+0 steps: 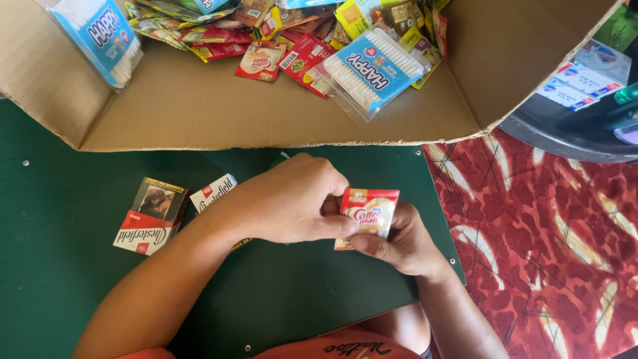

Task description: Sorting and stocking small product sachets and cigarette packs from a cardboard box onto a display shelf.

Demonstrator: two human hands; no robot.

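Head view, looking down onto a dark green board (80, 306) laid over a red-and-cream patterned cloth (551, 252). L hand (292, 199) and R hand (399, 242) meet at centre over the board, both grasping one small red-and-cream creamer sachet (367, 211): L fingers pinch its left edge, R thumb and fingers support it from below and at the right; sachet is held just above the board, face up, apparently unopened, though its top edge is partly covered. Just left of L wrist lie two flat red-and-white cigarette packs (149, 216) w/ a dark picture panel, the second pack (212, 191) partly hidden under the forearm; both rest on the board, close together. Behind the hands stands an open brown cardboard box (266, 113), front flap folded down toward the person, holding a heap of red, yellow and green sachets (286, 53) plus clear packs of cotton buds w/ blue labels (372, 66). Progress, judged: three items are out of the box (two packs down, one sachet in hand); the bulk of the contents remains inside. Far right: a dark round container (571, 126) w/ pale blue-and-white packets, only partly seen.
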